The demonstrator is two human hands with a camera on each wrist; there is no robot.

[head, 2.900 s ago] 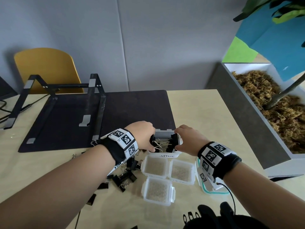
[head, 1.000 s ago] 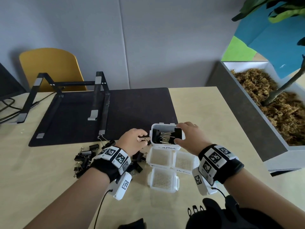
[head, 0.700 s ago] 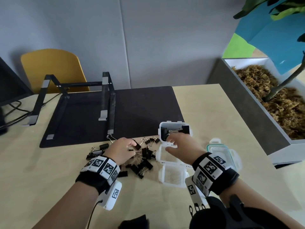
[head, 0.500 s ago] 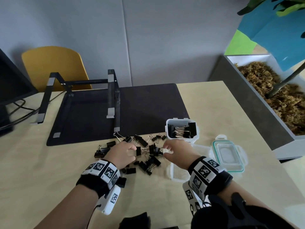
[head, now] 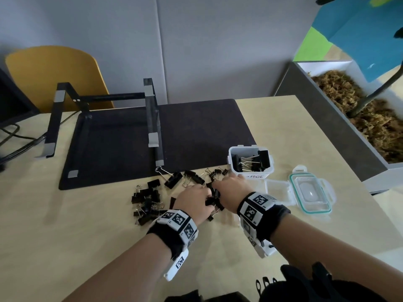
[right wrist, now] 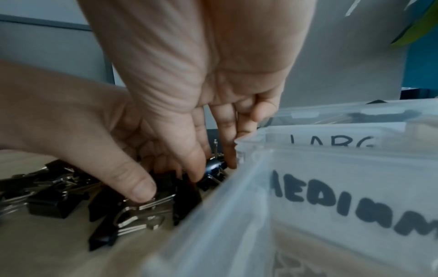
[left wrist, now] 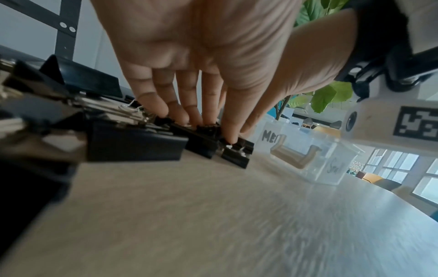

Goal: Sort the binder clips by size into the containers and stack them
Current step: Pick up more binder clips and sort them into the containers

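Observation:
A loose pile of black binder clips (head: 152,199) of mixed sizes lies on the table just in front of the dark mat. My left hand (head: 194,201) reaches down into the pile with fairly straight fingers (left wrist: 182,116), its thumb (right wrist: 138,187) pressing on a clip's silver handle. My right hand (head: 229,191) is right beside it, fingers pointing down, thumb and forefinger tips on either side of a small clip (right wrist: 212,168). The clear tub marked LARGE (head: 250,171) holds several big clips. The tubs marked MEDIUM (right wrist: 355,202) and Small (left wrist: 331,168) stand close to my right wrist.
A loose lid with a teal seal (head: 310,192) lies right of the tubs. A black laptop stand (head: 150,118) sits on a dark mat (head: 196,131) behind the pile. A planter box (head: 349,118) borders the table on the right. A yellow chair (head: 54,77) stands at back left.
Both hands left the LARGE tub and came back toward me and left into the clip pile. The head view swung, so the lid and more of the clips show.

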